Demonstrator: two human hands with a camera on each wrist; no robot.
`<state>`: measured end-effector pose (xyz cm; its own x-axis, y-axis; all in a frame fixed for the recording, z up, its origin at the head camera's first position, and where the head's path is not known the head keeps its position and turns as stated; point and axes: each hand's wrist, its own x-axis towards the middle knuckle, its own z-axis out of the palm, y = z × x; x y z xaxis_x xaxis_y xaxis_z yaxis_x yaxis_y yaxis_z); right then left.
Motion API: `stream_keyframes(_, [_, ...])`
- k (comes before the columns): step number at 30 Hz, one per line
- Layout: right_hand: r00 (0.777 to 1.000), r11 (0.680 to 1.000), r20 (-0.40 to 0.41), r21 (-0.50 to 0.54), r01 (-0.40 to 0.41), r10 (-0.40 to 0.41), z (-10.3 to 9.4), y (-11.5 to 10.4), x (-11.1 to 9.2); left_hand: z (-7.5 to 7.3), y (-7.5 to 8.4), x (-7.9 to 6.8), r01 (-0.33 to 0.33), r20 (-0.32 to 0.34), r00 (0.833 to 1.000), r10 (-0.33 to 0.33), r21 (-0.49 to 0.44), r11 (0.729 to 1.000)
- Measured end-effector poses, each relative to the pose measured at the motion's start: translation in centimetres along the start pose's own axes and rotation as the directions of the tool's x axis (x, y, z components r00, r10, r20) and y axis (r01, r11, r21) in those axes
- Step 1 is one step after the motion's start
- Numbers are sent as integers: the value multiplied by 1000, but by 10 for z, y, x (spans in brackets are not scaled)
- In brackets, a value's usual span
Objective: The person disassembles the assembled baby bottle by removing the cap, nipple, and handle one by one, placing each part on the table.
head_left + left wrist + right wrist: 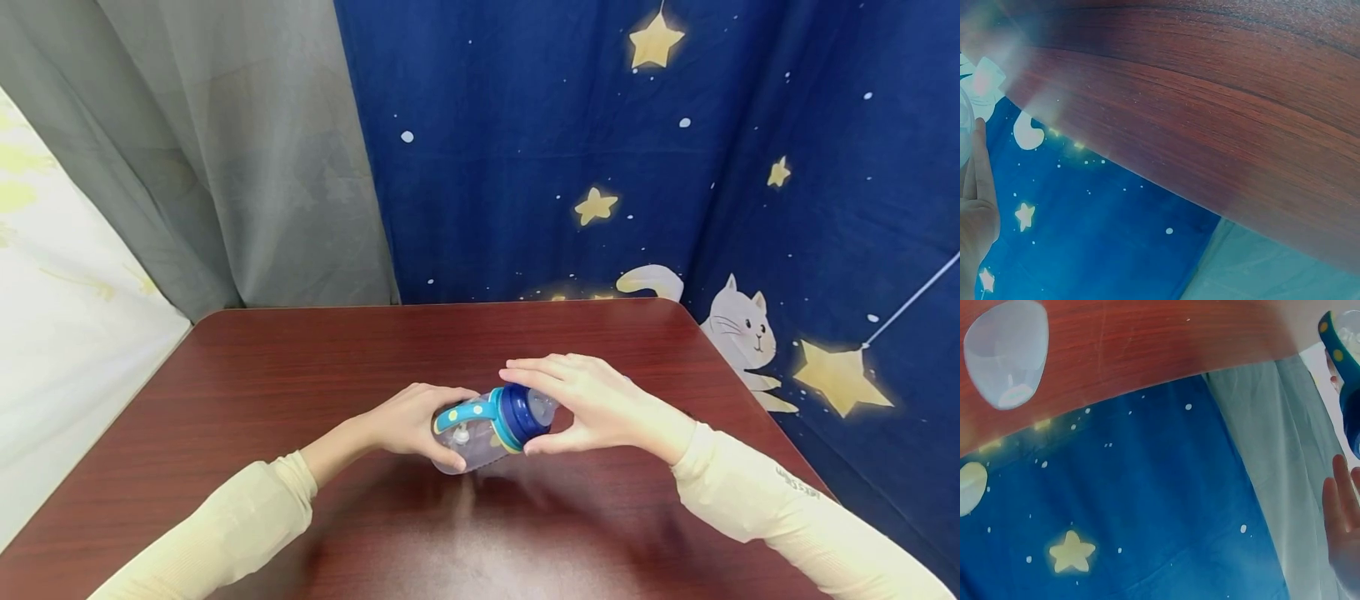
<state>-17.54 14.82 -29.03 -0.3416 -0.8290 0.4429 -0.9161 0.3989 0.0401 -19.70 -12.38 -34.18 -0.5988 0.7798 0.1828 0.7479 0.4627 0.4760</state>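
A clear baby bottle (487,429) with a teal, dotted handle and a dark blue collar (519,412) lies tilted between the hands in the head view. The left hand (420,423) grips its clear body near the base, thumb in front and fingers behind. Around the collar and the pale teat, the right hand (592,408) is spread, thumb below and long fingers above. Its straight fingertips (1339,465) stand just off the collar in the right wrist view. A translucent domed cap (1007,353) is on the table, mostly hidden by the right hand from the head.
The dark red wooden table (330,358) has rounded far corners. Behind it hang a grey curtain (277,158) and a blue curtain (510,167) with stars and a white cat. White cloth (67,333) borders the left edge.
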Motion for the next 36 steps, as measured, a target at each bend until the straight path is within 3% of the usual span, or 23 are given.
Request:
stream_keyframes(6, [996,992,10,83,-91,91,4,-3,-1,1,-2,-1,14,3,1000,-14,4,1000])
stream_keyframes(13, [987,985,75,79,-151,145,7,-6,0,2,-1,-1,-1,3,1000,1,6,1000])
stream_keyframes(36, [981,984,141,100,-148,133,9,-7,1,3,0,-3,-11,12,1000,11,30,999])
